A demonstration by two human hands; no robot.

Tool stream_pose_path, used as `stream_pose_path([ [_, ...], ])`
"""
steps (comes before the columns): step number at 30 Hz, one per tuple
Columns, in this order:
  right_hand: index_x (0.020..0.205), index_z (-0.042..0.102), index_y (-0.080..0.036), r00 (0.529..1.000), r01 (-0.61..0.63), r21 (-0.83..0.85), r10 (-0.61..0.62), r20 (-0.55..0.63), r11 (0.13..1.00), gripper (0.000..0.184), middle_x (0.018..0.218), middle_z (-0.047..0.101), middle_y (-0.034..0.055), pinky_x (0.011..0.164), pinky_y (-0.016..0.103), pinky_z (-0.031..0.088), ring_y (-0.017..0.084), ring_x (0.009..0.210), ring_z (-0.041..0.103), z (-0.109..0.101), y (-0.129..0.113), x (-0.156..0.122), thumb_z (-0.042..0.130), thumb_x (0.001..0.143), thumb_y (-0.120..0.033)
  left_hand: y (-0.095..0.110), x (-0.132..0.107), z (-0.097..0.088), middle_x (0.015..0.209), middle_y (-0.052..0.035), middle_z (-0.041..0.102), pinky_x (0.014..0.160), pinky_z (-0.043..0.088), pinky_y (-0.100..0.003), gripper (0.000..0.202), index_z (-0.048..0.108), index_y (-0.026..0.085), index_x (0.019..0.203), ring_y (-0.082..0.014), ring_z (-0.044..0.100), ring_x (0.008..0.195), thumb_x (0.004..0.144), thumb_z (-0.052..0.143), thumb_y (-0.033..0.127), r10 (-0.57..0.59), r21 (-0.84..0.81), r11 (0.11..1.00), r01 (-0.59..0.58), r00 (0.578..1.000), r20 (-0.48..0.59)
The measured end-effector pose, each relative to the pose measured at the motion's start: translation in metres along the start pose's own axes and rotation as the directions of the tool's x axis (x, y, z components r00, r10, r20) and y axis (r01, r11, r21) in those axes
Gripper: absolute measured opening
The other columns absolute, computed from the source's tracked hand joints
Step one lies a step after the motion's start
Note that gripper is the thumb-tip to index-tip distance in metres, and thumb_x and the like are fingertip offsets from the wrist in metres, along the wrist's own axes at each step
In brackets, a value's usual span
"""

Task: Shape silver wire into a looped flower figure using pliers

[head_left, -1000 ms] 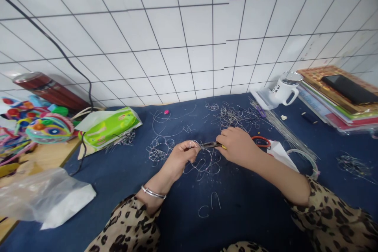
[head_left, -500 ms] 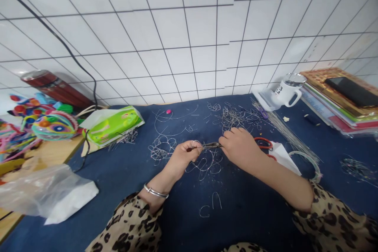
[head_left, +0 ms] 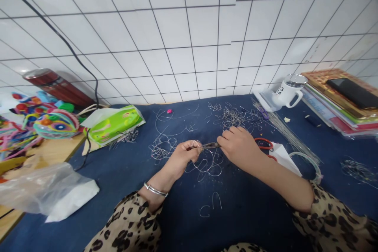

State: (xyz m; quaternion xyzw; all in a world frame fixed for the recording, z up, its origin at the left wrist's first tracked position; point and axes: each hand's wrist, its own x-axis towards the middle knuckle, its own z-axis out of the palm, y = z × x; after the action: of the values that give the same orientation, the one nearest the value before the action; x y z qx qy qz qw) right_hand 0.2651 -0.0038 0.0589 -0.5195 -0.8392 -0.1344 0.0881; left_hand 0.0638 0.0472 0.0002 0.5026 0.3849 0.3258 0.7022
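My left hand (head_left: 182,158) pinches a small loop of thin silver wire (head_left: 196,144) above the blue cloth (head_left: 118,173). Closed around a pair of dark pliers (head_left: 210,145), my right hand (head_left: 239,149) keeps their tips at the wire loop. Both hands meet at the middle of the cloth, over a flat shape of bent wire loops (head_left: 206,163). A silver bangle (head_left: 155,190) sits on my left wrist.
Loose wire pieces (head_left: 233,117) and a bundle of straight wires (head_left: 283,132) lie behind the hands. Red-handled scissors (head_left: 264,143), a white mug (head_left: 288,90), stacked books with a phone (head_left: 348,94), a green tissue pack (head_left: 113,124), colourful craft pieces (head_left: 53,124) and a plastic bag (head_left: 44,191) surround the area.
The hands hold nearly the same pose; the pliers tips stay at the wire loop. The view has shifted slightly, so everything sits a little to the right.
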Motion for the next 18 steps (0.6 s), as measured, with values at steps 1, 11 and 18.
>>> stream_pose_path([
  [1, 0.080, 0.058, -0.018, 1.000, 0.003, 0.000, -0.003, 0.000, 1.000, 0.012, 0.077, 0.055, 0.0042, 0.069, 0.033, 0.024, 0.019, 0.077, 0.041, 0.0004, -0.0002, -0.0001, 0.048, 0.083, -0.013, 0.0002, -0.0002, 0.0002, 0.052, 0.0060, 0.042, 0.045, 0.026, -0.018, 0.003, 0.057, 0.014, 0.068, -0.0038, 0.033, 0.044, 0.065, 0.059, 0.014, -0.002, -0.004, 1.000, 0.002, 1.000, 0.006],
  [11, 0.078, 0.058, -0.017, 0.999, 0.044, -0.036, -0.044, 0.010, 0.998, 0.015, 0.074, 0.054, 0.0051, 0.068, 0.033, 0.023, 0.019, 0.076, 0.040, -0.0004, -0.0008, 0.0000, 0.046, 0.083, -0.010, -0.0007, 0.0009, -0.0027, 0.053, 0.0053, 0.044, 0.046, 0.028, -0.019, 0.006, 0.058, 0.014, 0.071, -0.0045, 0.034, 0.044, 0.065, 0.057, 0.014, -0.003, 0.040, 0.999, 0.001, 0.999, 0.045],
  [18, 0.083, 0.059, -0.016, 0.992, 0.129, -0.093, -0.128, 0.016, 0.987, 0.018, 0.075, 0.054, 0.0054, 0.066, 0.034, 0.023, 0.019, 0.074, 0.038, -0.0047, 0.0012, 0.0029, 0.043, 0.083, -0.006, 0.0038, 0.0009, -0.0077, 0.051, 0.0049, 0.046, 0.047, 0.028, -0.019, 0.004, 0.061, 0.014, 0.069, -0.0056, 0.036, 0.046, 0.067, 0.058, 0.015, 0.025, 0.167, 0.985, -0.035, 0.998, 0.063],
])
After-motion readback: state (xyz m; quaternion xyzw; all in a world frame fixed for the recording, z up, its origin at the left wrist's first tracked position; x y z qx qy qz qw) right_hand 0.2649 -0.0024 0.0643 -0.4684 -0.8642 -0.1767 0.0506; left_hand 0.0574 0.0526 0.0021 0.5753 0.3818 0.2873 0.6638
